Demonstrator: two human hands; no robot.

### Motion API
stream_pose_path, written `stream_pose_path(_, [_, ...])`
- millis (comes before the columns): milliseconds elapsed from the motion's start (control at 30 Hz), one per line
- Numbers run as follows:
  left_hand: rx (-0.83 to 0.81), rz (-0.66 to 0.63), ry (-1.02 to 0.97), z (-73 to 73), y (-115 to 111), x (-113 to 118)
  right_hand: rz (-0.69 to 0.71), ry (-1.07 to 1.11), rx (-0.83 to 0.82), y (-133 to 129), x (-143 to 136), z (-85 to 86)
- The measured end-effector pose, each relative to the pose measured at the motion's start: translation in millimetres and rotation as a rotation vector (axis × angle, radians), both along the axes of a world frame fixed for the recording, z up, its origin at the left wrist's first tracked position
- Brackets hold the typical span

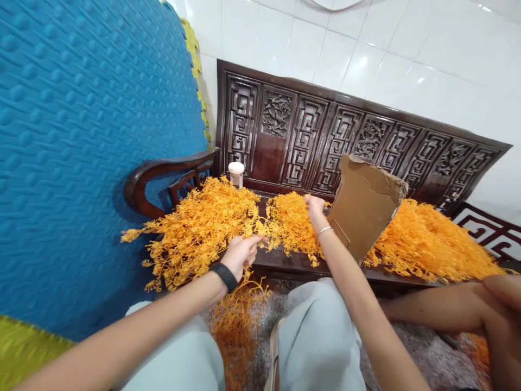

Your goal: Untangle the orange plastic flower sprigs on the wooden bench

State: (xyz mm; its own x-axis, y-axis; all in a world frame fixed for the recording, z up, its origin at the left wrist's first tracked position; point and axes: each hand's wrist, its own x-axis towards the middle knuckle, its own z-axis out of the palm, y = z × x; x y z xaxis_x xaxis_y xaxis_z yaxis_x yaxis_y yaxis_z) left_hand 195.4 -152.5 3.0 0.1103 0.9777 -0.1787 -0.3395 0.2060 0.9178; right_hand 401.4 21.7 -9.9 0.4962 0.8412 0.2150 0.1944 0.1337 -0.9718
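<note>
at the near edge, two knees in pale trousers (183, 353) are sitting apart, and between them loose orange strings (238, 320) are lying over a speckled floor (266, 312). on the right, another person's bare limb (443, 307) is stretching along the front of the counter (293, 259). farther in, the left hand (241, 254), with a black band (223, 276) on its wrist, is hovering by the left orange pile (203, 233); its fingers are bending inward, the first finger is pointing right, and i cannot tell whether it is gripping a string. the right hand (316, 209), wearing a thin bracelet (324, 230), is sitting at the right side of the middle orange pile (287, 217), fingers curling; i cannot tell its grip either. all three piles are lying on the counter, the right orange pile (439, 244) spreading beyond a leaning piece of cardboard (362, 206). a white tub (236, 176) is standing behind the left pile. left of everything, a blue mat (81, 136) is rising beside the armrest (140, 187). behind, a carved back (271, 157) is standing before white tiles (366, 54).
</note>
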Motion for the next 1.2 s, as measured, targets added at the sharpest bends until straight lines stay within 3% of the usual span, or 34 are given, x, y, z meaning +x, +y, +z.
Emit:
stream_pose_path(167, [0.109,-0.092,0.082,3.3,-9,-27,-0.110,-0.136,0.071,20,52,-19.0])
stream_pose_path(400, [0.096,-0.074,0.199,0.0,-15,-53,-0.064,-0.391,0.076,37,63,-39.9])
stream_pose_path(567, [0.098,-0.055,0.131,-0.4,-14,-61,-0.105,-0.598,0.054,30,68,-40.5])
stream_pose_path(633, [0.095,-0.055,0.070,-0.7,-10,-61,-0.078,-0.555,0.088,25,60,-36.0])
stream_pose_path(733, [0.060,-0.060,-0.048,-1.3,-1,-56,0.049,-0.365,0.126,11,32,-27.3])
stream_pose_path(800, [0.044,-0.045,-0.137,-1.2,4,-52,0.207,-0.287,0.090,-4,7,-22.6])
stream_pose_path(933, [0.052,0.025,-0.273,-0.1,12,-46,0.974,0.016,-0.174,-45,-35,-13.2])
stream_pose_path(1000, [0.050,0.039,-0.295,-0.1,13,-44,1.201,0.083,-0.220,-63,-49,-7.3])
stream_pose_path(1067, [0.046,0.045,-0.296,-0.8,13,-43,1.248,0.131,-0.187,-75,-58,-1.6])
stream_pose_path(1200, [0.038,0.051,-0.281,-1.5,14,-41,1.151,0.163,-0.108,-77,-67,2.7])
